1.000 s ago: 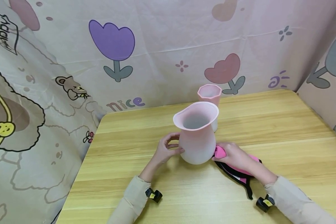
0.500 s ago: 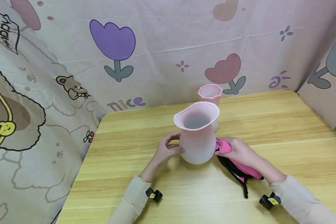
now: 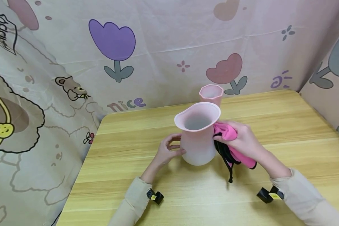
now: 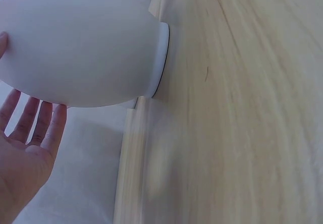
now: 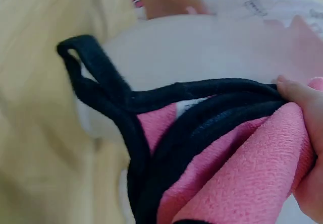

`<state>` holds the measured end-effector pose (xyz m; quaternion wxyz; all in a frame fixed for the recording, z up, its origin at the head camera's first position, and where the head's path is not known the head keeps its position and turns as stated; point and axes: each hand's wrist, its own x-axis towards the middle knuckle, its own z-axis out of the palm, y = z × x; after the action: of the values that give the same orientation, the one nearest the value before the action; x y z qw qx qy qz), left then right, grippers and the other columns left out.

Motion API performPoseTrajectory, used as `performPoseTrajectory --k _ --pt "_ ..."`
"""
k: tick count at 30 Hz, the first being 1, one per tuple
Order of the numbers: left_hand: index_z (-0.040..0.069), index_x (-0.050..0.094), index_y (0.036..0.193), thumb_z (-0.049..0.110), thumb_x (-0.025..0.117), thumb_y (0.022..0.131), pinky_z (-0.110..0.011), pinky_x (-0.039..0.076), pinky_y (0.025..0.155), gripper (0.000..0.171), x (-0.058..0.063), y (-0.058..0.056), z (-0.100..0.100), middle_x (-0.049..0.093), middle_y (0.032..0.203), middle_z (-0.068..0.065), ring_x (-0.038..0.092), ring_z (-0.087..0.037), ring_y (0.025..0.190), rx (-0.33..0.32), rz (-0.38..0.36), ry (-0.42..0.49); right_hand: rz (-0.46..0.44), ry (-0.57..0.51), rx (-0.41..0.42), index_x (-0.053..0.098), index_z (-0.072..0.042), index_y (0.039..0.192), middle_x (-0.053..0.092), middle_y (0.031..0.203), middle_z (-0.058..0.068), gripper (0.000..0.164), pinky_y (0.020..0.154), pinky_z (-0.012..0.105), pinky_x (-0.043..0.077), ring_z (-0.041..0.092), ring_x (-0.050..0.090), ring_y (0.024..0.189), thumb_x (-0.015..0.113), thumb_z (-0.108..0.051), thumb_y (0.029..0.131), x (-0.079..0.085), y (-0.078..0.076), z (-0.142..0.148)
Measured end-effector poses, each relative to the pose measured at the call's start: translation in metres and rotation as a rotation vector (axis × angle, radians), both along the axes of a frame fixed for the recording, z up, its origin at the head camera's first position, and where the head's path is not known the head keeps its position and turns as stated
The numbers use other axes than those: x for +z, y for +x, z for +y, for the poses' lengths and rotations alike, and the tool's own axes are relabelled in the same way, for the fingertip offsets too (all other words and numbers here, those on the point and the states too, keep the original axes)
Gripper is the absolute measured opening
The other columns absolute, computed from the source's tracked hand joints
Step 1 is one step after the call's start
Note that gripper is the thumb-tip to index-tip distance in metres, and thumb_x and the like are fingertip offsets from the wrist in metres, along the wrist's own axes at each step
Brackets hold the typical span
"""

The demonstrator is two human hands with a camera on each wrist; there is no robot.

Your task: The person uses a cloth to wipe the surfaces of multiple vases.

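Observation:
A pink-to-white vase [image 3: 197, 147] with a flared, wavy rim stands upright on the wooden table. My left hand [image 3: 169, 150] holds its lower left side, thumb in front and fingers behind; in the left wrist view the fingertips of that hand [image 4: 30, 153] touch the smooth wall. On the opposite side, my right hand [image 3: 245, 140] grips a bunched pink cloth [image 3: 243, 157] with black edging, pressed against the vase's upper right side below the rim. A black loop hangs from the cloth's lower end. Close up in the right wrist view, folds of the cloth [image 5: 242, 168] overlap the vase.
Right behind the vase stands a pink cup-like vessel [image 3: 211, 92] with an angular rim, its lower part hidden. A patterned fabric backdrop [image 3: 164, 37] rises along the table's far edge and left side. The wooden tabletop [image 3: 115, 157] extends to both sides.
My right hand has moved up along the vase's right side, from near its base to below the rim, lifting the cloth with it. The left hand and vase stay in place.

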<state>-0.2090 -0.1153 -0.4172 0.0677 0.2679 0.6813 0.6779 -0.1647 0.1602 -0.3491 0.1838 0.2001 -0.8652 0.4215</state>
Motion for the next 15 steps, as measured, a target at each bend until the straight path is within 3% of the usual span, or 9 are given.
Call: performPoseTrajectory --k 7,11,15 --pt "-0.007 0.051 0.119 -0.002 0.072 0.069 -0.037 0.051 0.084 0.054 -0.002 0.0 -0.001 0.054 0.117 -0.014 0.051 -0.021 0.105 0.001 0.009 0.004 0.071 -0.096 -0.011 0.065 -0.011 0.111 0.067 0.103 0.003 0.048 0.078 0.01 0.046 -0.002 0.058 0.091 0.081 -0.009 0.065 0.024 0.002 -0.009" --pt "-0.007 0.051 0.119 -0.005 0.07 0.07 -0.037 0.051 0.084 0.053 -0.002 0.0 -0.001 0.055 0.116 -0.01 0.051 -0.021 0.105 0.002 0.006 0.001 0.09 -0.162 -0.021 0.064 -0.005 0.112 0.066 0.105 0.01 0.052 0.08 0.01 0.046 -0.006 0.057 0.094 0.081 -0.004 0.063 0.029 0.004 -0.01" --pt "-0.007 0.051 0.119 -0.004 0.071 0.07 -0.037 0.051 0.085 0.054 -0.001 0.0 -0.001 0.054 0.117 -0.012 0.051 -0.02 0.106 -0.003 0.009 0.001 0.056 -0.24 -0.045 0.063 -0.003 0.113 0.066 0.106 0.003 0.052 0.081 0.011 0.046 -0.004 0.058 0.096 0.08 -0.001 0.064 0.032 0.006 -0.011"
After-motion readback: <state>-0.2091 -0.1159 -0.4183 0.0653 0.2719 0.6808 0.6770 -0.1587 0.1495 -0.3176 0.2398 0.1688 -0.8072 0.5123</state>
